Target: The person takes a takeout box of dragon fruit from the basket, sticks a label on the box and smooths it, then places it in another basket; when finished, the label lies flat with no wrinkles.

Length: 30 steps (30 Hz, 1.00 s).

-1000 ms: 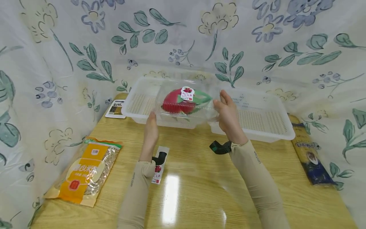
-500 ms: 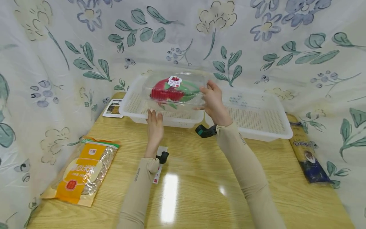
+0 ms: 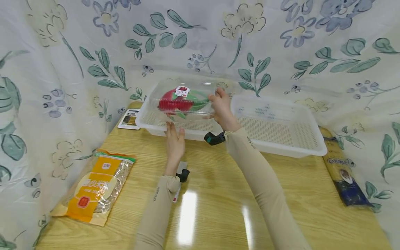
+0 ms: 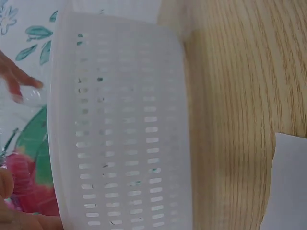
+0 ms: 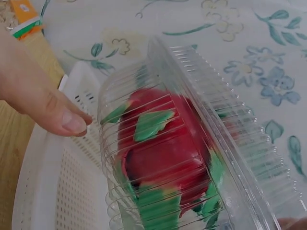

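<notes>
A clear plastic clamshell box (image 3: pixel 184 107) with a red and green dragon fruit (image 5: pixel 165 143) inside is held over the left white basket (image 3: pixel 150 121). A white sticker (image 3: pixel 182 91) is on its lid. My right hand (image 3: pixel 222 109) grips the box by its right end, thumb and fingers on opposite sides. My left hand (image 3: pixel 175 144) is apart from the box, at the near rim of the left basket, its fingers extended. In the left wrist view, the basket's perforated wall (image 4: pixel 120 129) fills the middle, with fingertips (image 4: pixel 31 223) at the lower left.
A second white basket (image 3: pixel 281 147) stands to the right. An orange bag (image 3: pixel 93 189) lies on the left of the wooden table (image 3: pixel 218 208), a pasta packet (image 3: pixel 345 173) on the right. A flat package (image 3: pixel 129 119) sits behind left. A paper strip (image 4: pixel 288 182) lies near the left wrist.
The box has moved left over the left basket in my right hand. My left hand, at the box one second ago, has come away to the basket's near rim.
</notes>
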Each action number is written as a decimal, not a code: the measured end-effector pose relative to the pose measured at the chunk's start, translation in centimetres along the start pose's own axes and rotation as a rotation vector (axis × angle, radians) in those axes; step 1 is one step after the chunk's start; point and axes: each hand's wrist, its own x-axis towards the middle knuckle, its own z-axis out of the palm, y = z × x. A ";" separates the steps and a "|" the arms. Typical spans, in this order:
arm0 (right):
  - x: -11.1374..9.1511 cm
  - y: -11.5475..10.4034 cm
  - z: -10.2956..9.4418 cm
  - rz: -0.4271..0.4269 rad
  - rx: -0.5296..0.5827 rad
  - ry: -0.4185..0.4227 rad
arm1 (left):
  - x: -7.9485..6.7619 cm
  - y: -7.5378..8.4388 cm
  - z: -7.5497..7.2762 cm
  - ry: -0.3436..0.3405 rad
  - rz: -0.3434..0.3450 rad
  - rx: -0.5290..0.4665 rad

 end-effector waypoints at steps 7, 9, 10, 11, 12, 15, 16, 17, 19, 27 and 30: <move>1.9 1.1 0.5 0.028 0.021 0.038 | -0.1 0.0 0.3 -0.013 0.001 -0.038; 2.4 1.4 0.6 0.046 0.036 0.039 | -0.1 0.0 0.2 -0.017 -0.014 -0.057; 2.7 1.6 0.8 0.056 0.046 0.042 | -0.2 0.0 0.2 -0.017 -0.019 -0.066; 2.9 1.7 0.9 0.068 0.056 0.045 | -0.2 0.0 0.1 -0.015 -0.023 -0.073; 3.2 1.8 1.0 0.076 0.062 0.048 | -0.2 -0.1 0.1 -0.015 -0.023 -0.079; 3.7 2.0 1.2 0.084 0.072 0.054 | -0.3 -0.1 -0.1 -0.013 -0.020 -0.085; 3.9 2.1 1.3 0.084 0.074 0.055 | -0.3 -0.1 -0.1 -0.012 -0.016 -0.085; 4.1 2.2 1.4 0.084 0.076 0.058 | -0.3 -0.1 -0.1 -0.010 -0.014 -0.087; 4.5 2.5 1.4 0.085 0.075 0.062 | -0.3 -0.1 -0.1 -0.003 -0.006 -0.089; 5.7 3.6 1.4 0.110 0.085 0.082 | -0.8 -0.6 0.1 0.010 -0.004 -0.084; 6.1 4.0 1.5 0.118 0.069 0.087 | -0.8 -0.6 0.1 0.008 0.004 -0.084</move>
